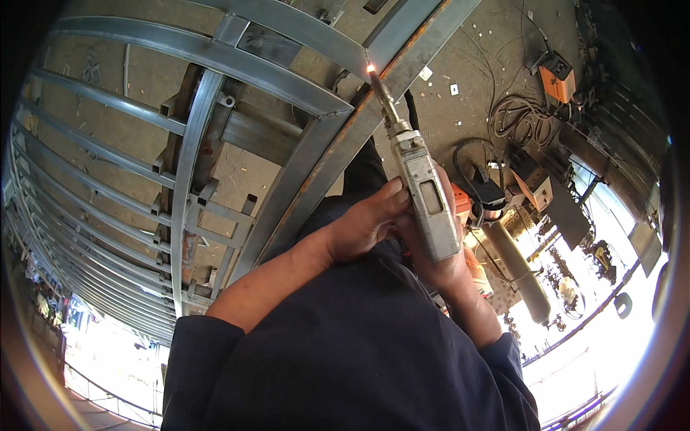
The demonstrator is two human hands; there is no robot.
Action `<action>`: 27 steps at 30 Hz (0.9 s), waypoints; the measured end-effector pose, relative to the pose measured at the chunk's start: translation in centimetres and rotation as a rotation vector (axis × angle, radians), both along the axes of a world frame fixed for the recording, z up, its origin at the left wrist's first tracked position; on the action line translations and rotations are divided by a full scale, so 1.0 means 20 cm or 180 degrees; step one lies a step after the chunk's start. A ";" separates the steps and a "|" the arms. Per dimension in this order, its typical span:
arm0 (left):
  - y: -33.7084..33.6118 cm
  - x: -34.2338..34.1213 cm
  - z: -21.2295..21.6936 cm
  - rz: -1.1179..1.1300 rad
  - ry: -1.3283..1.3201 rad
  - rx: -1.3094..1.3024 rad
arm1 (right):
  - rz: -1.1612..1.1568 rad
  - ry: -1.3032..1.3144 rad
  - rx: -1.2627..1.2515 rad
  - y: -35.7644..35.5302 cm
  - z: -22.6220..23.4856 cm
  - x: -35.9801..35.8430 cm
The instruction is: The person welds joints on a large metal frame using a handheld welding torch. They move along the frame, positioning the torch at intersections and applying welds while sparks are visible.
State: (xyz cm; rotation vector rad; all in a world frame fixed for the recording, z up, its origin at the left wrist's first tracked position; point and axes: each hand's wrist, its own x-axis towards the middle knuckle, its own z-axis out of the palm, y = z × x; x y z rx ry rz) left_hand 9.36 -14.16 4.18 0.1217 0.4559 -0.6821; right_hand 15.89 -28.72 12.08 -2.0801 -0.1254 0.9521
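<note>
A grey metal handheld welding gun (440, 228) slants up and left across the middle of the view. My right hand (440, 260) is wrapped around it from below and the right, partly hidden under its body. On the gun's left side, my left hand (370, 219) grips with the thumb near the housing; its other fingers are mostly hidden. The narrow nozzle points at a joint in a steel tube frame (291, 82). At its tip, a small bright orange glow touches the frame's corner, beside a rust-edged steel beam (330, 161).
Many curved parallel steel tubes (100, 165) fill the left side. To the right, a coiled cable (525, 118) lies on the floor near an orange-and-black machine (558, 79). A long gas cylinder (519, 276) lies farther down, by strong daylight.
</note>
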 end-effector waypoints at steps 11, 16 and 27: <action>0.04 0.01 -0.01 0.0073 -0.0226 -0.0315 | -0.0145 0.0316 -0.0321 0.04 0.02 0.00; 0.04 0.00 0.00 0.0115 -0.0232 -0.0350 | -0.0181 0.0319 -0.0334 0.05 0.02 -0.01; 0.03 -0.01 -0.01 0.0069 -0.0160 -0.0354 | -0.0211 0.0329 -0.0272 0.07 0.04 0.00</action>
